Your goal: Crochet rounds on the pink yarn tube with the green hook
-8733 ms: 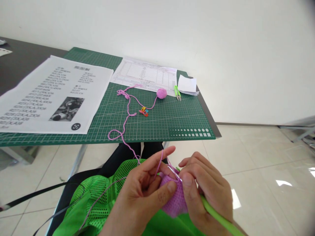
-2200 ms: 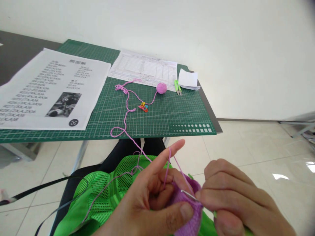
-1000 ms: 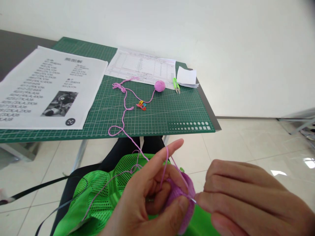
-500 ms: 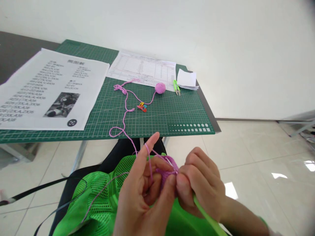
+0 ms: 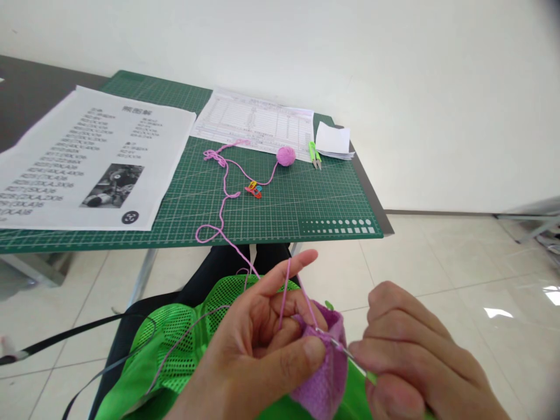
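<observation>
My left hand pinches a purple crochet piece between thumb and fingers. Its index finger is stretched out, with a strand of purple yarn looped over it. My right hand is closed around the green handle of a crochet hook. The metal shaft lies at the piece's top edge, with yarn on it near the tip. A small green stitch marker sits at the far rim of the piece. The yarn runs from the left hand up to the table.
On the green cutting mat lie a purple yarn ball, coloured stitch markers, green thread snips and small white papers. A printed pattern sheet is at left, a printed form behind. A dark strap hangs at lower left.
Both hands have shifted right and lower, and the left hand has turned. The right hand has drawn away from the left, exposing the hook's shaft and more of the crochet piece.
</observation>
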